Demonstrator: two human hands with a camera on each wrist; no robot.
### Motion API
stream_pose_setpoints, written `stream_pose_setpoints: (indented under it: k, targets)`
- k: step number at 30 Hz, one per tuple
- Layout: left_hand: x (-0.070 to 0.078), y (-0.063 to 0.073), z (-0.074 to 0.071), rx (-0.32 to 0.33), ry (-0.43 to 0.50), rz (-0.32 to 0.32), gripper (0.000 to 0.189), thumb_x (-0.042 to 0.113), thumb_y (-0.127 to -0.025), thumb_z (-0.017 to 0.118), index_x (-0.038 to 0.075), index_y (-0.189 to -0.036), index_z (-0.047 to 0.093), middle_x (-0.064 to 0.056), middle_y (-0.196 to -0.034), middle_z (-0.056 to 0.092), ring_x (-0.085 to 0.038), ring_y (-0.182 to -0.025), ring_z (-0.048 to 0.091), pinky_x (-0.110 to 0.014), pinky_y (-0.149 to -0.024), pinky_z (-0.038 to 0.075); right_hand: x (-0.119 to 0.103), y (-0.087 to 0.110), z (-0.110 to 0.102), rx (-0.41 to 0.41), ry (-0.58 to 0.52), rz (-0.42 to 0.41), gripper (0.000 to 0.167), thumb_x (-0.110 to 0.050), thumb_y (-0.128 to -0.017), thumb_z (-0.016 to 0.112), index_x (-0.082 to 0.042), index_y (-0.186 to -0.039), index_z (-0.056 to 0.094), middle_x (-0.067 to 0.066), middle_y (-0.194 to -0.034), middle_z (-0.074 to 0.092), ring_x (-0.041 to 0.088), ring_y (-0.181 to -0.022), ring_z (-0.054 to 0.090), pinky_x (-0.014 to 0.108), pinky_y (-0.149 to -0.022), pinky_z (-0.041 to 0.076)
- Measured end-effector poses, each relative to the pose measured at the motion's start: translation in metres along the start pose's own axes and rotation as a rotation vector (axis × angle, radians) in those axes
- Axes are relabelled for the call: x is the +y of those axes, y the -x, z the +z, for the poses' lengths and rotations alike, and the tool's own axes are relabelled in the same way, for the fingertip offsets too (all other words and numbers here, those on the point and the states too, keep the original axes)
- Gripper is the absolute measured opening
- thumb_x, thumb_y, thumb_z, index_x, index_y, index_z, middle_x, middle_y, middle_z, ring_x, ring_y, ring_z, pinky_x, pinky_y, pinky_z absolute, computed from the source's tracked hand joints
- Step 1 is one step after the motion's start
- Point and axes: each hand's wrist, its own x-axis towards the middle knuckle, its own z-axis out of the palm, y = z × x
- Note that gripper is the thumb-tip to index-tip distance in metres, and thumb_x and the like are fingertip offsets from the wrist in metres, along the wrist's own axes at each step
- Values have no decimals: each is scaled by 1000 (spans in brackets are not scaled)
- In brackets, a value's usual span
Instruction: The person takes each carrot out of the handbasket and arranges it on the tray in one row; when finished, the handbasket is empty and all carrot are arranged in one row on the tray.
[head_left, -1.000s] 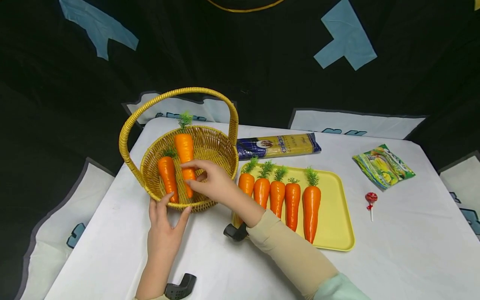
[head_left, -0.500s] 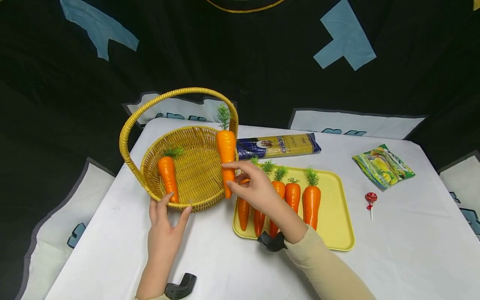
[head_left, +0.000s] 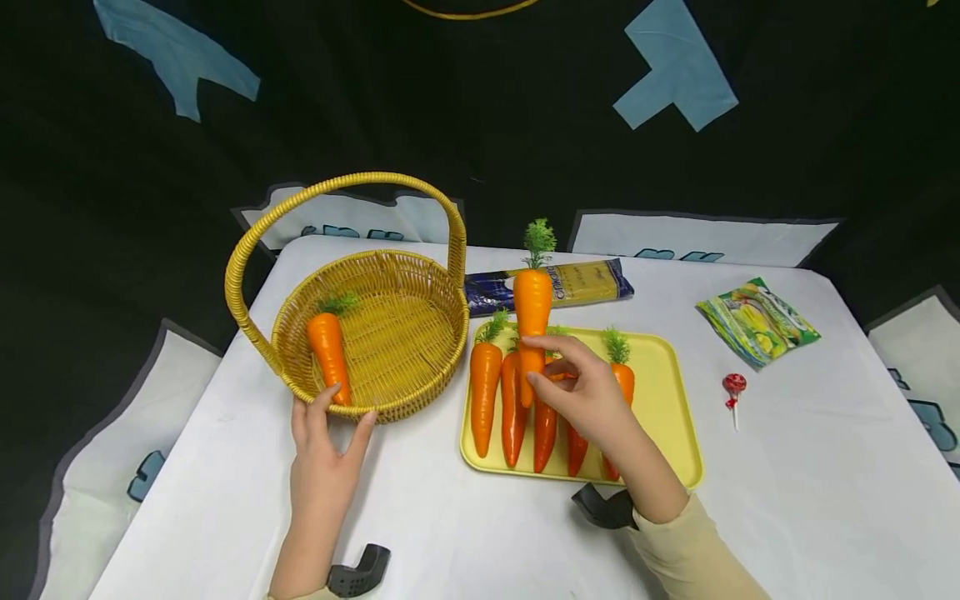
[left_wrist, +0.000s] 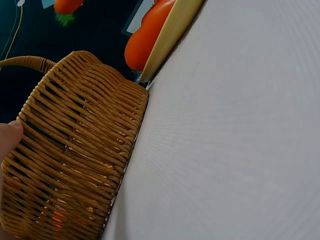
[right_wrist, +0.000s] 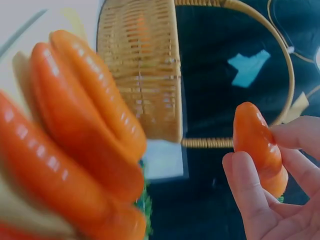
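My right hand (head_left: 592,396) pinches the thin end of an orange toy carrot (head_left: 532,304), its green leafy top pointing up, above the yellow tray (head_left: 667,408). The right wrist view shows thumb and fingers on that carrot (right_wrist: 252,130). Several more carrots (head_left: 485,400) lie side by side on the tray, some partly hidden behind the hand. My left hand (head_left: 322,467) holds the front rim of a wicker basket (head_left: 408,404); in the left wrist view a fingertip laps over the rim of the basket (left_wrist: 85,130). One carrot (head_left: 327,354) leans inside the basket at the left.
Behind the tray lies a long blue and yellow packet (head_left: 592,283). On the right are green and yellow packets (head_left: 759,323) and a red lollipop (head_left: 734,383). The basket's tall arched handle (head_left: 352,179) stands up. White cloth (head_left: 810,467) covers the table.
My right hand has carried the carrot out of the basket, rightward to above the tray. The left hand keeps its hold on the basket rim. The head view has shifted slightly.
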Motion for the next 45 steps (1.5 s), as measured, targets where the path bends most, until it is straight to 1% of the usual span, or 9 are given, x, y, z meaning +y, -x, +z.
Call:
stream_pose_setpoints:
  k: [10, 16, 19, 23, 27, 29, 34, 41, 45]
  targets:
    - [1, -3, -5, 1, -7, -15, 63, 40, -94, 62, 14, -142, 32, -19, -157, 6, -55, -114, 45, -65, -68, 44, 29, 30, -35, 110, 38, 72, 41, -6, -89, 69, -17, -128, 61, 4, -126, 56, 22, -90, 59, 28, -69, 53]
    - [0, -4, -6, -6, 13, -26, 64, 41, -93, 62, 15, -144, 32, -16, -158, 5, -56, -122, 39, -68, -72, 43, 45, 49, -51, 161, 54, 136, 39, -8, -91, 68, -13, -128, 60, 6, -126, 57, 15, -88, 61, 25, -67, 52]
    - [0, -3, -6, -5, 19, -30, 64, 40, -93, 63, 15, -144, 33, -15, -159, 3, -56, -123, 37, -69, -73, 42, 50, 58, -57, 189, 91, 175, 39, -8, -91, 68, -12, -128, 60, 9, -126, 57, 14, -87, 62, 24, -68, 52]
    - [-1, -4, -6, -4, 21, -31, 65, 39, -93, 64, 15, -144, 32, -14, -159, 3, -56, -125, 36, -69, -74, 41, 57, 66, -63, 212, 192, 217, 39, -7, -90, 67, -11, -128, 60, 12, -123, 58, 21, -88, 63, 24, -69, 51]
    - [-1, -3, -4, 0, 28, -34, 65, 38, -93, 64, 17, -145, 32, -13, -159, 3, -54, -126, 35, -70, -76, 40, 62, 73, -68, 210, 296, 263, 38, -7, -90, 66, -9, -127, 61, 15, -116, 59, 28, -88, 63, 27, -69, 51]
    - [-2, -3, -3, 3, 29, -35, 65, 38, -93, 64, 17, -145, 32, -12, -159, 4, -54, -127, 35, -71, -76, 40, 64, 77, -68, 204, 316, 294, 38, -6, -90, 65, -9, -127, 61, 16, -114, 59, 29, -88, 63, 27, -68, 51]
    - [-2, -3, -1, 4, 26, -34, 65, 38, -93, 64, 17, -145, 31, -12, -159, 4, -54, -127, 35, -71, -77, 40, 71, 84, -65, 175, 335, 355, 38, -5, -89, 64, -8, -127, 61, 17, -115, 58, 28, -87, 61, 26, -62, 50]
    - [0, -2, 1, -9, 20, -39, 66, 38, -93, 65, 17, -145, 31, -11, -159, 5, -53, -128, 35, -72, -78, 39, 77, 88, -60, 164, 366, 376, 38, -6, -89, 64, -9, -126, 62, 15, -116, 59, 24, -82, 57, 26, -60, 49]
    - [0, -2, 3, -15, 21, -31, 66, 36, -92, 65, 17, -145, 31, -12, -158, 5, -53, -128, 35, -72, -77, 39, 76, 90, -58, 158, 392, 374, 38, -7, -88, 64, -9, -126, 63, 13, -111, 60, 22, -80, 57, 27, -59, 48]
